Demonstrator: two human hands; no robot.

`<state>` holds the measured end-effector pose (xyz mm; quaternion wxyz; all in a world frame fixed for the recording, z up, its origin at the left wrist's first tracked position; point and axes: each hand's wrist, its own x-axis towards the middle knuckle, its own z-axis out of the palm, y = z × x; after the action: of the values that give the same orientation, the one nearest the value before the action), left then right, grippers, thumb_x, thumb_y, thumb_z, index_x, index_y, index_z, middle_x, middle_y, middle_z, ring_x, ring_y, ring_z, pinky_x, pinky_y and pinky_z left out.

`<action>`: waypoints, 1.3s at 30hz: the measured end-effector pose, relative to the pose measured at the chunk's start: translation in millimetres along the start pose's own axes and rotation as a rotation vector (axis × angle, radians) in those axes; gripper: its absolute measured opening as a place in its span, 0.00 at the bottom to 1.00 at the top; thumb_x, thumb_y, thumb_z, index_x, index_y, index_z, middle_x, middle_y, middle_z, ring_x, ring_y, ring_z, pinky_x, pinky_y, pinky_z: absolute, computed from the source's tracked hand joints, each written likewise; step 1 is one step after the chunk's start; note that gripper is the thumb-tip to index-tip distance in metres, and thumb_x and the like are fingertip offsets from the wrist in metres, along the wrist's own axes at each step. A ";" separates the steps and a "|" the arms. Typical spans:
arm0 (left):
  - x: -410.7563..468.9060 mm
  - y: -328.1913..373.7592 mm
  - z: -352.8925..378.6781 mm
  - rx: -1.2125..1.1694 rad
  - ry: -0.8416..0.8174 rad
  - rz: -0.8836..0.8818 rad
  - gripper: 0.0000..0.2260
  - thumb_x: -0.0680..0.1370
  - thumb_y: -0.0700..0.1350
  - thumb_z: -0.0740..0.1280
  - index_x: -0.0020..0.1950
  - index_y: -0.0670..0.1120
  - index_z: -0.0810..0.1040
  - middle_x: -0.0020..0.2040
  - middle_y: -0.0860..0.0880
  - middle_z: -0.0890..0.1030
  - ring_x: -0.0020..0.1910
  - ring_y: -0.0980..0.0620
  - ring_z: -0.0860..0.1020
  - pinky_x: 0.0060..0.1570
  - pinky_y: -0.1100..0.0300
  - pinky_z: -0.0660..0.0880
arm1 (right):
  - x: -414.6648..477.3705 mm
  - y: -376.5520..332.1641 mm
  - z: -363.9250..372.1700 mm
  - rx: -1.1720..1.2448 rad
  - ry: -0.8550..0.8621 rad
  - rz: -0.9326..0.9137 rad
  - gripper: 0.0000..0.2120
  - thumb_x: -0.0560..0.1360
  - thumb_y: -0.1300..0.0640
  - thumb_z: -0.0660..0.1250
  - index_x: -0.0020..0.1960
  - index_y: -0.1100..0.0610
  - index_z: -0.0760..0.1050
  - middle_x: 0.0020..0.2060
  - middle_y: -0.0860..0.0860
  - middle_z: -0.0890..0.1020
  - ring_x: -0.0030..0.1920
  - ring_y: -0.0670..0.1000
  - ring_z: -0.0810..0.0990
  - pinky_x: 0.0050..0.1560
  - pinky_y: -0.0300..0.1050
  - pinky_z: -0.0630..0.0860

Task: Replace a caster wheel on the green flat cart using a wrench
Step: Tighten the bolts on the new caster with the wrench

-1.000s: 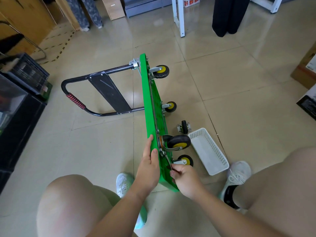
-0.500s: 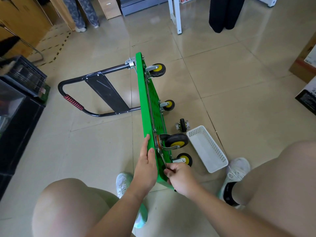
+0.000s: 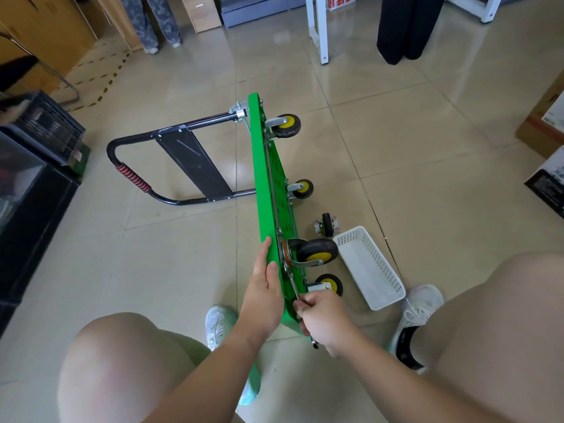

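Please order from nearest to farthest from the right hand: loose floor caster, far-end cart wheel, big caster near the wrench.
1. Big caster, just above the right hand holding the wrench.
2. Loose floor caster, farther, beside the white basket.
3. Far-end cart wheel, at the handle end.

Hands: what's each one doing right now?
Left hand: open, fingers straight against the green cart.
Right hand: gripping the wrench.

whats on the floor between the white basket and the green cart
A loose black caster stands there, by the far end of the white basket and apart from the green cart; this shows in the head view.
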<state>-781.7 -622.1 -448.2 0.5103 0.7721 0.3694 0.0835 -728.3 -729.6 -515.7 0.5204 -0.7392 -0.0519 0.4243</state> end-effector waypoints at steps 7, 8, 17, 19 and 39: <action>-1.9 3.8 -3.5 0.019 -0.031 -0.008 0.22 0.89 0.49 0.51 0.81 0.66 0.56 0.71 0.63 0.65 0.65 0.65 0.66 0.55 0.80 0.61 | -8.3 -3.0 -8.4 0.092 -0.058 -0.021 0.08 0.79 0.60 0.67 0.43 0.56 0.84 0.30 0.53 0.78 0.30 0.53 0.75 0.36 0.52 0.75; -2.4 4.7 -3.4 0.024 -0.037 -0.006 0.22 0.89 0.49 0.51 0.81 0.66 0.55 0.71 0.63 0.65 0.66 0.64 0.66 0.57 0.77 0.60 | -9.7 -3.9 -10.5 0.101 -0.057 -0.027 0.08 0.79 0.60 0.67 0.45 0.56 0.84 0.30 0.53 0.78 0.31 0.53 0.76 0.36 0.52 0.76; -2.1 2.3 -3.2 0.043 -0.046 0.007 0.22 0.88 0.51 0.51 0.82 0.66 0.55 0.72 0.65 0.63 0.73 0.60 0.66 0.66 0.66 0.60 | -12.0 -1.1 -27.0 0.119 -0.042 0.030 0.06 0.80 0.61 0.67 0.54 0.58 0.83 0.38 0.51 0.84 0.31 0.48 0.78 0.36 0.43 0.79; -2.3 2.1 -3.3 0.046 -0.050 0.010 0.22 0.88 0.51 0.52 0.81 0.68 0.55 0.73 0.64 0.64 0.74 0.55 0.69 0.67 0.63 0.63 | -12.7 1.2 -28.2 0.163 -0.028 0.056 0.06 0.80 0.62 0.67 0.54 0.59 0.83 0.38 0.52 0.83 0.30 0.47 0.78 0.35 0.43 0.79; 45.4 -0.8 -22.1 -0.076 -0.196 0.045 0.22 0.84 0.53 0.64 0.72 0.75 0.62 0.76 0.57 0.68 0.65 0.63 0.77 0.69 0.52 0.73 | 60.8 18.0 -106.1 0.434 0.486 0.234 0.08 0.79 0.62 0.69 0.41 0.62 0.80 0.31 0.56 0.81 0.31 0.55 0.78 0.38 0.50 0.75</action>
<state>-760.9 -576.1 -449.8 0.5710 0.7647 0.2968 0.0331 -624.0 -783.2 -554.8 0.6106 -0.6916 0.2501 0.2938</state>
